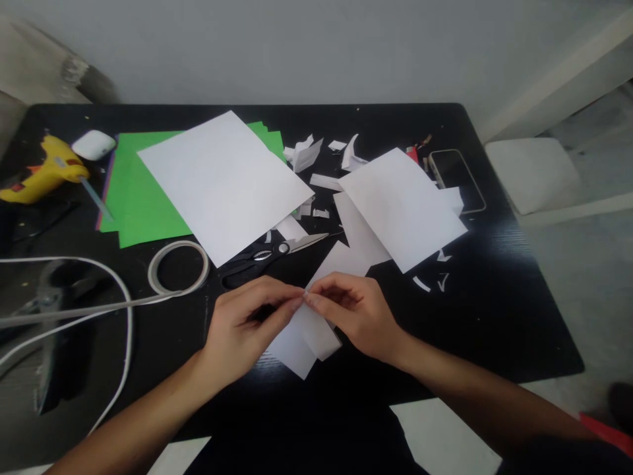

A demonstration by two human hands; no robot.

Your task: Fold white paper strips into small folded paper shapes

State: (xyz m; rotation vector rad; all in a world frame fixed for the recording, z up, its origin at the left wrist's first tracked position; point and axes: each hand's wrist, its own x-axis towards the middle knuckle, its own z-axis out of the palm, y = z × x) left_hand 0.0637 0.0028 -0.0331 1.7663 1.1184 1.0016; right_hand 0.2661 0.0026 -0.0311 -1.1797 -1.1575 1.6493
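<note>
My left hand (252,313) and my right hand (353,313) meet at the front middle of the black table, thumbs and forefingers pinched together. Between their fingertips is the edge of a small folded piece of white paper (320,338), which hangs down below them. Under it lies a longer white paper strip (291,346), partly covered by my hands. Just beyond my left hand rest scissors (284,249) with black handles, blades slightly apart. A roll of tape (154,274) lies left of them.
White square sheets (227,188) (403,208) lie behind, one over green paper (148,191). Paper scraps (306,155) are scattered between them. A yellow glue gun (47,171), a white case (93,144) and a white cable (129,330) are left; a phone (457,178) is right.
</note>
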